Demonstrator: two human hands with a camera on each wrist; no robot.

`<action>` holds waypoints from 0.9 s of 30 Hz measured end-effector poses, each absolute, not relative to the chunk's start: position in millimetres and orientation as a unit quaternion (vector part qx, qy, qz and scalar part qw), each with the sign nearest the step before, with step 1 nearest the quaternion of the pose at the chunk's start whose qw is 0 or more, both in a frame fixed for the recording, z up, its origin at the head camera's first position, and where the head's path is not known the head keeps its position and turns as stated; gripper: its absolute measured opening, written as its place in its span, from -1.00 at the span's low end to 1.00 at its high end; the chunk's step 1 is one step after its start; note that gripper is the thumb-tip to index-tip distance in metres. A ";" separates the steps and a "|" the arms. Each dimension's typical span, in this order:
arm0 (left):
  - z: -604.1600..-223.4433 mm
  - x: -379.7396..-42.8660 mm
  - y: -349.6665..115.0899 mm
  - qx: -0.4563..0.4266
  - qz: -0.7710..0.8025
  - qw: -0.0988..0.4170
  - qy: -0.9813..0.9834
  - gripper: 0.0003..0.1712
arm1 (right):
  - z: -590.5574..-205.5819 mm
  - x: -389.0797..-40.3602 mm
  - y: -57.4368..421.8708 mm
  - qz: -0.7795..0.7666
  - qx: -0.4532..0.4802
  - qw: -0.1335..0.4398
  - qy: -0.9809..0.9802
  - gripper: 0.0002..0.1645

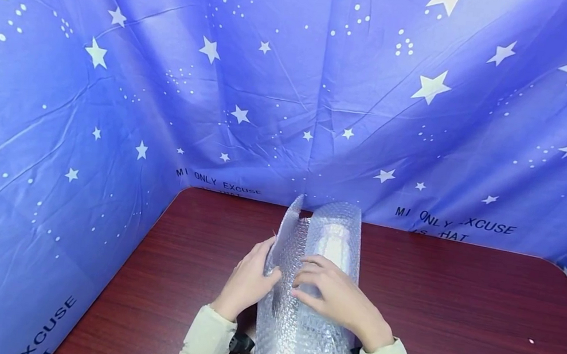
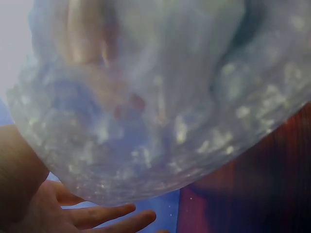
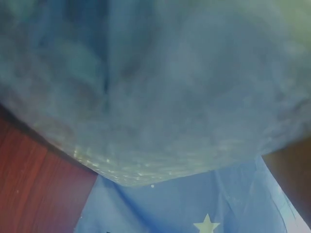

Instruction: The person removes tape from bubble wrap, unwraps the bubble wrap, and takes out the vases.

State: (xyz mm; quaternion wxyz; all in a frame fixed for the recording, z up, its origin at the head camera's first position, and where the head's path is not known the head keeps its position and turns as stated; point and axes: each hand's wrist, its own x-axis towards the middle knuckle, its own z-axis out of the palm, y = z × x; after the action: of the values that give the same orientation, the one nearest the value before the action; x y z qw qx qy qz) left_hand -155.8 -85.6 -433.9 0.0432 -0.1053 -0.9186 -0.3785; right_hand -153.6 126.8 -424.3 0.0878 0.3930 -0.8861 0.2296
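Bubble wrap (image 1: pixel 308 341): a clear sheet, its near end close to the person, its far end toward the starry curtain (image 1: pixel 376 83); it lies over the red-brown table (image 1: pixel 471 312), between the two hands.
Left flap (image 1: pixel 285 235): tilted up on edge, a gap between it and the right flap (image 1: pixel 329 212), which bulges on the other side.
Left hand (image 1: pixel 248 280): grasps the left flap, thumb on the inner face, fingers along the outer; probably this keeps the flap raised and away from the other.
Right hand (image 1: pixel 335 295): reaches across the right flap, fingers bent at its inner edge, likely steadying that side; whether they pinch the plastic I cannot tell.
Plastic and fingers: the left fingers lie outside the sheet, the right fingertips by the central opening.
Pale patch (image 1: pixel 334 246): on the right flap, beyond the right fingers; glare or something inside, unclear.
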 end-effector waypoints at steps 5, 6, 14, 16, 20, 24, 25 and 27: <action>-433.5 -157.2 -88.8 -0.101 -0.379 0.041 -0.919 -0.29 | -427.6 -151.7 124.7 0.197 0.419 0.084 -0.882 -0.86; -433.7 -157.5 -89.2 -0.101 -0.379 0.043 -0.919 -0.29 | -428.2 -151.3 124.7 0.194 0.421 0.082 -0.882 -0.86; -436.0 -158.6 -90.5 -0.105 -0.386 0.047 -0.915 -0.31 | -432.2 -150.5 124.2 0.181 0.428 0.096 -0.880 -0.83; -436.5 -158.7 -90.8 -0.104 -0.387 0.047 -0.915 -0.31 | -433.6 -151.0 123.9 0.175 0.432 0.102 -0.879 -0.84; -436.7 -158.8 -91.0 -0.103 -0.389 0.046 -0.914 -0.31 | -434.7 -151.3 123.3 0.169 0.433 0.106 -0.879 -0.82; -437.3 -159.1 -90.7 -0.103 -0.391 0.044 -0.913 -0.31 | -434.0 -151.5 122.3 0.168 0.431 0.106 -0.880 -0.79; -437.6 -159.2 -90.6 -0.104 -0.391 0.045 -0.914 -0.31 | -433.7 -151.5 122.1 0.169 0.431 0.108 -0.880 -0.79; -437.6 -159.2 -90.4 -0.104 -0.392 0.045 -0.913 -0.32 | -432.9 -151.5 121.8 0.174 0.431 0.112 -0.878 -0.79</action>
State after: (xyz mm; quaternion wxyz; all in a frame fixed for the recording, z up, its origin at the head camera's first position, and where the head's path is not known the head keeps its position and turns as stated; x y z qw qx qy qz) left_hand -159.2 -90.4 -437.6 0.0449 -0.1040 -0.9129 -0.3921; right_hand -151.5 121.8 -432.9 0.1125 0.4308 -0.8784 0.1737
